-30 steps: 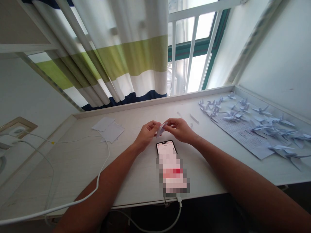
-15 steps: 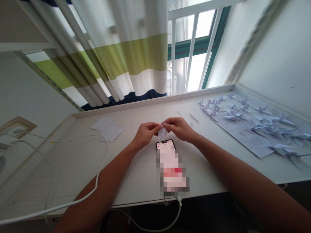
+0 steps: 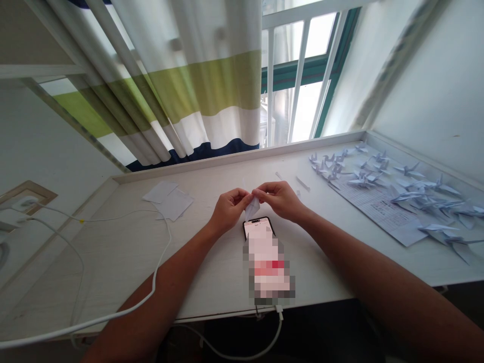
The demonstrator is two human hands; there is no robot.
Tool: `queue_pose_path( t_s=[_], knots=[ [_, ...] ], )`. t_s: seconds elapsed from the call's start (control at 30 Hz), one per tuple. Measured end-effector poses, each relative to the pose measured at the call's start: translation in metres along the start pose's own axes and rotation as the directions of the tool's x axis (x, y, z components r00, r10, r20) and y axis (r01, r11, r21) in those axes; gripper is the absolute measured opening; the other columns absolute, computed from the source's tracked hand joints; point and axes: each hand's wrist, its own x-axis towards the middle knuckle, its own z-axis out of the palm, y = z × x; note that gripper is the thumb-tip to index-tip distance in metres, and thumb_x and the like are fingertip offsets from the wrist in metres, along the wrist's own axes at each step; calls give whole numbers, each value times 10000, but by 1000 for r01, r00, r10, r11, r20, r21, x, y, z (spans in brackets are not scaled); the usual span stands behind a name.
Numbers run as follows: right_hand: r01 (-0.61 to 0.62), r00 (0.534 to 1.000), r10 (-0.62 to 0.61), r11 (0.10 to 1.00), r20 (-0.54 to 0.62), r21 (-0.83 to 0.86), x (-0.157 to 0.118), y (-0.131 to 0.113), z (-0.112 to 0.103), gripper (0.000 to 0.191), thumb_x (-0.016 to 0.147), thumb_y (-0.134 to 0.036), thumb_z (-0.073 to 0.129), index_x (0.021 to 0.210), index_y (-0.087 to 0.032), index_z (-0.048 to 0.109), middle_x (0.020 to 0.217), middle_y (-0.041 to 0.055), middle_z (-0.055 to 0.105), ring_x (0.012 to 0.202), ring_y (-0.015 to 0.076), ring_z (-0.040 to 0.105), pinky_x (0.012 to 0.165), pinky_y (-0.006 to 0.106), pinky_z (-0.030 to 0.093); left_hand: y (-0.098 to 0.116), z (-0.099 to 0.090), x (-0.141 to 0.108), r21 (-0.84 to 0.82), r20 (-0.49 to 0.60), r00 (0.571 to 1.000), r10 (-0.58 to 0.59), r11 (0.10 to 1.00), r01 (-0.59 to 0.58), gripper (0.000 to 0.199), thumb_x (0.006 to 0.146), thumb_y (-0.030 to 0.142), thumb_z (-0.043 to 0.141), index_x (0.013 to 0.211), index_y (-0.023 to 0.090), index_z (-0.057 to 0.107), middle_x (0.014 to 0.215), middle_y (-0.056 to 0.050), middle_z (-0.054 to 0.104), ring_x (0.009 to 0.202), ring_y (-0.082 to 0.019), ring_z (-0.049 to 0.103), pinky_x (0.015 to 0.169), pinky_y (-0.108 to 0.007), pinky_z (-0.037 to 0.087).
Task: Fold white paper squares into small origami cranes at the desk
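Between my hands, just above the top end of a phone (image 3: 259, 226), is a small folded white paper (image 3: 251, 208). My left hand (image 3: 230, 209) pinches it from the left with thumb and forefinger. From the right, the fingertips of my right hand (image 3: 278, 198) close on its upper part. The two hands' fingertips meet at the top of the paper, partly hiding it. The phone lies flat on the white table with its screen lit and mostly blurred out.
Several folded paper cranes (image 3: 365, 179) cover the right side, some on a printed sheet (image 3: 381, 212). White paper squares (image 3: 174, 204) lie left of my hands. Paper strips (image 3: 302, 183) lie behind them. A white cable (image 3: 154, 282) crosses my left forearm; another (image 3: 280, 313) meets the phone's lower end.
The folded paper has tilted slightly, and my fingertips have shifted a little on it. Both hands still hold it in nearly the same place.
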Motion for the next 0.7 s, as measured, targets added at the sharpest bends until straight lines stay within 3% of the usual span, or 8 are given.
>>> queue_pose_path(
  t_s=[0.23, 0.47, 0.7],
  knots=[
    [37, 999, -35, 997, -36, 69, -1, -6, -1, 374, 876, -492, 668, 709, -159, 704, 674, 29, 669, 647, 149, 588, 627, 282, 469, 1, 4, -1, -121, 44, 997, -67, 990, 72, 387, 813, 520, 748, 846, 142, 671, 771, -42, 718, 715, -165, 685, 680, -291, 559],
    [31, 993, -19, 994, -120, 101, 0, -4, -2, 375, 850, -528, 700, 783, -160, 720, 712, 41, 691, 647, 155, 610, 618, 286, 494, 5, 5, -1, -227, 236, 956, -175, 947, 229, 449, 845, 546, 711, 1036, 142, 667, 1002, -113, 756, 840, -250, 764, 742, -357, 601],
    [21, 993, -11, 997, -120, 76, 1, -3, -1, 391, 829, -550, 714, 765, -165, 721, 729, 46, 701, 659, 158, 608, 618, 287, 490, 7, 7, -3, -214, 143, 972, -186, 953, 214, 454, 760, 515, 803, 960, 120, 700, 885, -110, 779, 781, -267, 770, 721, -386, 616]
  ],
)
